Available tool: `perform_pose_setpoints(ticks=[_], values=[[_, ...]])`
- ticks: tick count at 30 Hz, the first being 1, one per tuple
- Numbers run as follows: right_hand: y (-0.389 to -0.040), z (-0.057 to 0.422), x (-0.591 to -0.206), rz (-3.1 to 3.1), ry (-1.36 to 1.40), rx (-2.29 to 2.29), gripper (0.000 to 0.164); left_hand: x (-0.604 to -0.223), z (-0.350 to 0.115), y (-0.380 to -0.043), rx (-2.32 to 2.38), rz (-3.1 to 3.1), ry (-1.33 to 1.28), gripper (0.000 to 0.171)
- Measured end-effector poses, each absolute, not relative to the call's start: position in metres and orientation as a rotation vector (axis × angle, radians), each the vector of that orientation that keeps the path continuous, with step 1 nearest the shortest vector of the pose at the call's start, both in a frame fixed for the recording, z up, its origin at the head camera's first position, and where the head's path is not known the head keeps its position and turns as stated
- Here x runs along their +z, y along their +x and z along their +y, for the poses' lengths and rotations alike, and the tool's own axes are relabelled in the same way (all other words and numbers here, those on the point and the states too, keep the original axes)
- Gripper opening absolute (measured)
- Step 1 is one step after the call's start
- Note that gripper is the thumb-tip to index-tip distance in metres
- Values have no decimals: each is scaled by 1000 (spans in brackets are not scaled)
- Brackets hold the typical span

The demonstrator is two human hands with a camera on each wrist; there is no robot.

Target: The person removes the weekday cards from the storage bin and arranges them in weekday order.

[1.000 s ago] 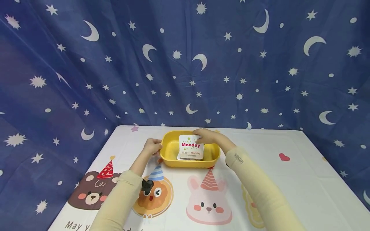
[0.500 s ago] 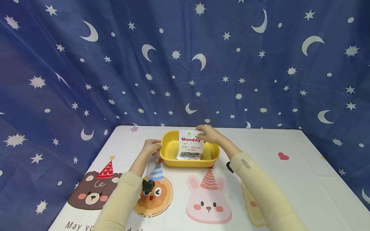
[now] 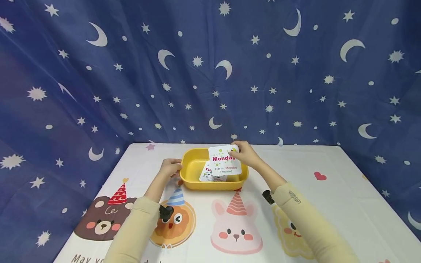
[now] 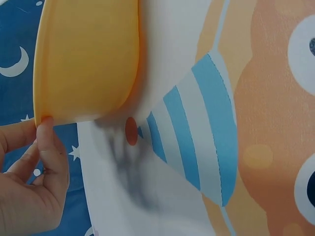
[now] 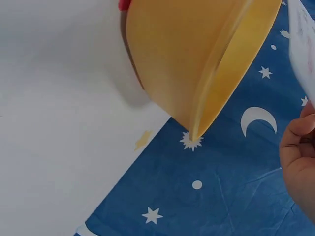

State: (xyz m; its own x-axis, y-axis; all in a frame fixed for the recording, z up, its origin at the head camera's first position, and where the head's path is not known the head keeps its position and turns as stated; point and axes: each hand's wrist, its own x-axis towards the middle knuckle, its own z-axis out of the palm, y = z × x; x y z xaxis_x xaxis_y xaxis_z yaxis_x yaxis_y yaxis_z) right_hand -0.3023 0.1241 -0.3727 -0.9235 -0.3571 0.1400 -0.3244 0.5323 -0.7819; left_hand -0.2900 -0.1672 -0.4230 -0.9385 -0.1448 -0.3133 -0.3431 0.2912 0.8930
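Note:
A yellow plastic basin (image 3: 213,185) with rounded corners stands near the back of the table. My left hand (image 3: 170,168) pinches its left rim between thumb and fingers, as the left wrist view shows closely. My right hand (image 3: 246,155) pinches the upper right corner of a white card (image 3: 225,160) printed "Monday" in red, holding it up over the basin. Behind and below it, a second card (image 3: 210,176), whose visible print reads "Tuesday", lies in the basin, partly covered. In the right wrist view, my right hand (image 5: 301,157) and the card's edge (image 5: 301,54) are at the right border.
A white tablecloth (image 3: 329,204) with printed cartoon animals covers the table. Behind the table's back edge hangs a dark blue curtain (image 3: 210,84) with moons and stars. A black wrist strap piece (image 3: 166,212) juts out by the left sleeve, another (image 3: 268,197) by the right.
My right hand has lifted the Monday card and shifted it to the right, turning it slightly. More of the Tuesday card shows beneath. My left hand keeps its hold on the rim.

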Motion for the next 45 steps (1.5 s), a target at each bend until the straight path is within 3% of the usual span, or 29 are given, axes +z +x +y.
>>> perform_pose_setpoints(ticks=[28,45], values=[[-291,197,-376,2519,-87,-1574,48,-419,-171,-286,1724,2390,-447,39],[-295,238,-384,2450,12,-1570,61,-423,-170,-293,1701,2383,-461,38]])
